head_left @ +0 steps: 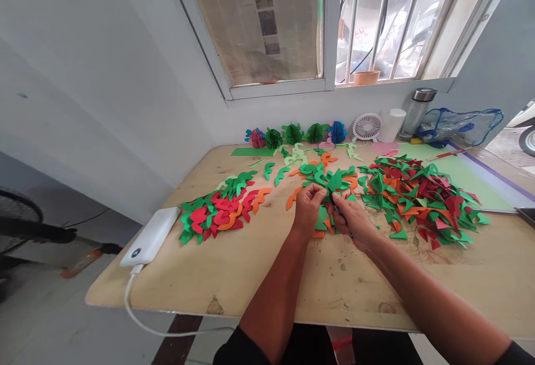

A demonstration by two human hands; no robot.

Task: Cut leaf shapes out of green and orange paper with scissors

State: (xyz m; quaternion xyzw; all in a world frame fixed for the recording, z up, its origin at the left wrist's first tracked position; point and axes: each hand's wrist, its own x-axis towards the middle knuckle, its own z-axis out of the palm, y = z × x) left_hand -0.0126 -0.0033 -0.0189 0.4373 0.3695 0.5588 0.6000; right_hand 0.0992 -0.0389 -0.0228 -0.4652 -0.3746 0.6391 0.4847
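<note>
My left hand (308, 206) is closed in a pinch on a green paper piece (333, 180) with pointed edges. Close beside it, my right hand (354, 221) is wrapped round small dark scissors (331, 196), largely hidden by the fingers, with the blades against the green paper. Under and behind both hands lie curved green and orange paper cutouts (351, 178). To the right is a big heap of red, green and orange paper scraps (418, 192). On the left, wavy cutouts in red, green and orange (221, 209) overlap in a spread pile.
A white power bank (151, 237) with a cable lies at the table's left edge. Along the wall stand several paper honeycomb figures (292, 134), a small white fan (366, 127), a white cylinder (393, 125), a glass bottle (417, 113) and a clear blue-edged bag (460, 125).
</note>
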